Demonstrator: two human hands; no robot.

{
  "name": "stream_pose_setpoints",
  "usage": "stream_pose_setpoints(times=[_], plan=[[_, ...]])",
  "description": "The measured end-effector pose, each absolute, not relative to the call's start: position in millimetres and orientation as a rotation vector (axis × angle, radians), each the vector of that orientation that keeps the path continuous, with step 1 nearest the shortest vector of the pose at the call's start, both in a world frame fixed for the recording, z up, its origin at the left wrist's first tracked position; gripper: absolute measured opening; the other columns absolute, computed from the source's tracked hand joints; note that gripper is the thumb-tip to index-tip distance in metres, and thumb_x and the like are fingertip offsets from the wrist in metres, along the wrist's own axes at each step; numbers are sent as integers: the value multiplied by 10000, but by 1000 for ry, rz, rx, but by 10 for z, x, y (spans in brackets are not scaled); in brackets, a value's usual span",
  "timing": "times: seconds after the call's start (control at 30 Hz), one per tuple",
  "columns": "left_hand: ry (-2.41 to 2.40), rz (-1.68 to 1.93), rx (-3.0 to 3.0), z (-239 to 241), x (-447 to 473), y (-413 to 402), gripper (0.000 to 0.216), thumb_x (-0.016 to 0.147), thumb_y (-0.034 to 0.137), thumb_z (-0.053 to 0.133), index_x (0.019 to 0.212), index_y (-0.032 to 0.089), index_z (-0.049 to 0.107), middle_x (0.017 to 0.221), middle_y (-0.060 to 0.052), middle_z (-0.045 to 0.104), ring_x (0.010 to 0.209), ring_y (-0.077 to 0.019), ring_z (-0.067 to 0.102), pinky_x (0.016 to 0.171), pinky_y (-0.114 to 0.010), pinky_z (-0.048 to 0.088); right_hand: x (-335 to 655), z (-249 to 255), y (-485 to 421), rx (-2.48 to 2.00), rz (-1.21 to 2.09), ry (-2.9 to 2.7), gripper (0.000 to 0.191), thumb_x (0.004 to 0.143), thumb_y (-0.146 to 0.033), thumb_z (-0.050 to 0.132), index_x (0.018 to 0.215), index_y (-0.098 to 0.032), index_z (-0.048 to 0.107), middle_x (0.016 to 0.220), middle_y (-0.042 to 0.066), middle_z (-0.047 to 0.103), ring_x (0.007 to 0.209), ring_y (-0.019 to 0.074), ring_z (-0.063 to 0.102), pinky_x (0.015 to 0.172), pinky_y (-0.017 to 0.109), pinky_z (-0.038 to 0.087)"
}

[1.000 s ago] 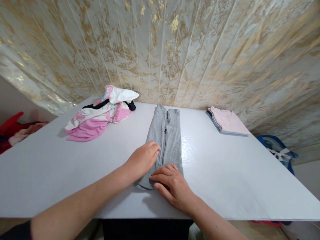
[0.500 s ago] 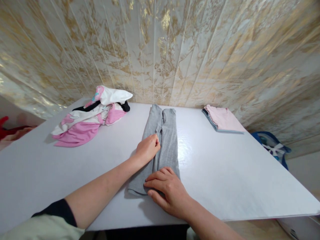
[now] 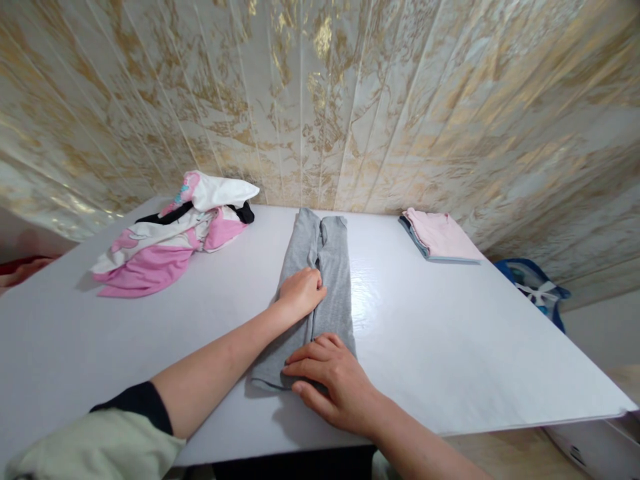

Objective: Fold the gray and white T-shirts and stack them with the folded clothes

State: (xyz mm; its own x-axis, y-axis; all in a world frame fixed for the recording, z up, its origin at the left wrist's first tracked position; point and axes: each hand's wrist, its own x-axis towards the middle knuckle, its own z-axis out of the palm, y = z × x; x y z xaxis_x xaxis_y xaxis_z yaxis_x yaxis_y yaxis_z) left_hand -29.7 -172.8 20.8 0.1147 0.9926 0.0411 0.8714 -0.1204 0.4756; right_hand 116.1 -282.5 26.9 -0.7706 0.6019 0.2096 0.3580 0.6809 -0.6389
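Grey trousers (image 3: 325, 260), folded lengthwise into a narrow strip, lie in the middle of the white table (image 3: 450, 333), running from near the wall towards me. My left hand (image 3: 301, 293) rests on the middle of the strip with its fingers curled and pressed on the cloth. My right hand (image 3: 327, 378) lies flat on the near end of the trousers, fingers stretched out and pointing left, holding the waist end down.
A loose heap of pink, white and black clothes (image 3: 175, 237) sits at the back left of the table. A small folded stack, pink on top (image 3: 440, 235), lies at the back right. A blue bag (image 3: 533, 287) stands beyond the table's right edge, below the marbled wall.
My left hand slid away from me along the grey trousers, from the near end to the middle. The right hand stayed on the near end. The view shifted slightly.
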Motion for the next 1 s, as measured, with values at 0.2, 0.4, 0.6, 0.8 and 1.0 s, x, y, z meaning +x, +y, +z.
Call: stream_pose_setpoints(times=[0.2, 0.4, 0.6, 0.8, 1.0], plan=[[1801, 588, 2042, 129, -382, -1729, 102, 849, 242, 550, 762, 190, 565, 848, -35, 622, 758, -168, 595, 694, -271, 432, 1285, 207, -2766, -983, 757, -2175, 292, 967, -200, 406, 1162, -207, 623, 1157, 83, 635, 1050, 175, 586, 916, 336, 475], [1733, 662, 2198, 151, -425, -1796, 59, 857, 160, 541, 911, 182, 552, 933, -49, 599, 882, -195, 597, 816, -319, 472, 1365, -25, -2743, -1275, 313, -2471, 528, 885, -178, 516, 1407, -148, 447, 1443, 122, 476, 1345, 277, 390, 1124, 527, 295], [1611, 580, 2494, 75, -475, -2097, 374, 929, 238, 489, 1298, 177, 478, 1368, -128, 508, 1282, -247, 466, 1076, -421, 371, 1396, -33, -2940, -1228, 265, -2622, 574, 920, -268, 507, 1474, -242, 358, 1523, 45, 382, 1420, 236, 289, 1171, 499, 216], [1457, 334, 2587, -79, -594, -2355, 545, 961, 470, 417, 1447, 228, 371, 1560, -102, 313, 1434, -268, 281, 1157, -491, 240, 1539, 200, -2848, -1162, 411, -2591, 389, 961, -251, 460, 1344, -288, 514, 1340, 36, 584, 1274, 197, 489, 1153, 522, 242], [1695, 552, 2505, 66, -591, -2094, 557, 976, 463, 374, 1429, 137, 393, 1537, -159, 338, 1401, -270, 347, 1133, -445, 316, 1533, 342, -2048, -1197, 313, -2434, 343, 953, -182, 430, 1256, -178, 592, 1256, 107, 622, 1156, 203, 572, 1025, 395, 440]])
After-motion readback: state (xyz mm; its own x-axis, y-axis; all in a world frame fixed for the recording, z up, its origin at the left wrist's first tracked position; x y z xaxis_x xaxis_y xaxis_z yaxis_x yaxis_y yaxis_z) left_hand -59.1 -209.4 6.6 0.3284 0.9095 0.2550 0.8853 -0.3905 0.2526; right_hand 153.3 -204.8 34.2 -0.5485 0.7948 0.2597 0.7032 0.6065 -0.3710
